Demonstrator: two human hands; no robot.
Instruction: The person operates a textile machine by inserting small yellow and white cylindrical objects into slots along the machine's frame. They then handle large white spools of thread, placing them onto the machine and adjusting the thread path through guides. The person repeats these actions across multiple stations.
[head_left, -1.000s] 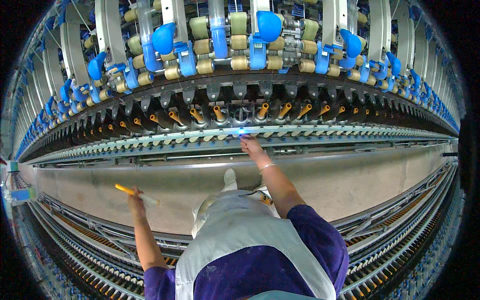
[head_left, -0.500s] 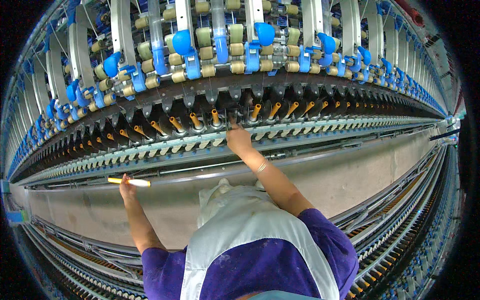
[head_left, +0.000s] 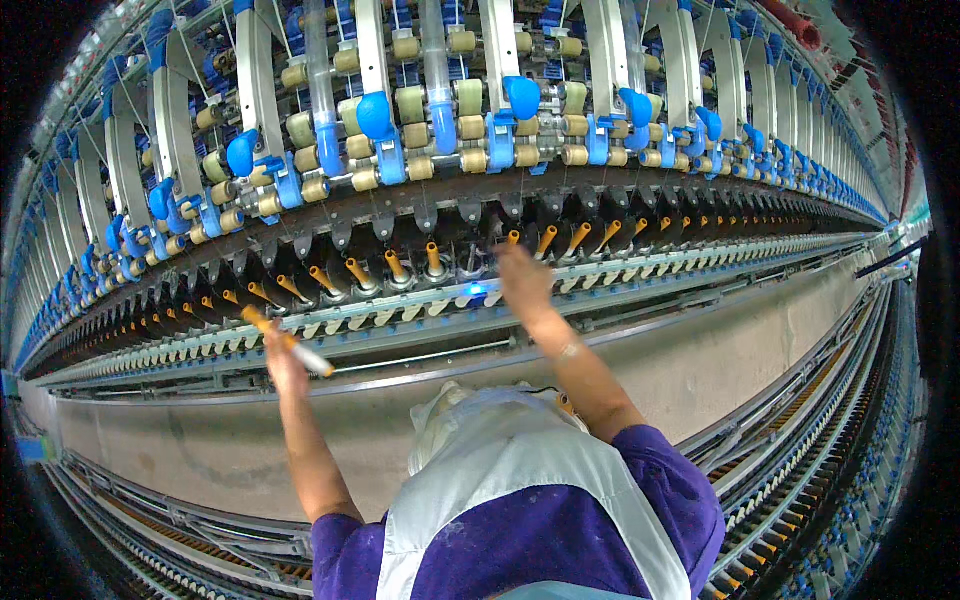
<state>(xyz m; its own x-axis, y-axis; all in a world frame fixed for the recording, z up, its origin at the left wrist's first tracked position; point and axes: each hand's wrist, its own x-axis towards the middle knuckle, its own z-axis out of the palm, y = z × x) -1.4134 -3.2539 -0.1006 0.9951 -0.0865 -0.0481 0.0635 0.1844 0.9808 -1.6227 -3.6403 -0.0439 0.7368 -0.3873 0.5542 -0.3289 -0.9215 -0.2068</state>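
A bobbin (head_left: 311, 357), an orange tube with white yarn wound on one end, is gripped in my left hand (head_left: 286, 366), tilted in front of the spinning machine's rail. My right hand (head_left: 525, 285) is raised at the spindle row, next to an orange tube (head_left: 513, 238). Its fingers are blurred, so whether anything is in them does not show. Just left of that hand, the spindle place (head_left: 474, 258) shows no orange tube. A blue light (head_left: 476, 290) glows on the rail below it. More orange tubes (head_left: 396, 266) stand on spindles to either side.
Above the spindles run blue and silver drafting arms (head_left: 376, 120) with tan rollers. A metal rail (head_left: 370, 338) crosses in front of me. Behind me, a second machine row (head_left: 790, 500) with orange tubes lines the aisle floor (head_left: 690, 360). A white apron covers my front.
My right hand has drawn back rightward from the spindle place, where the blue light now shows. My left hand has risen toward the machine, and its bobbin has tilted. The view has shifted slightly.
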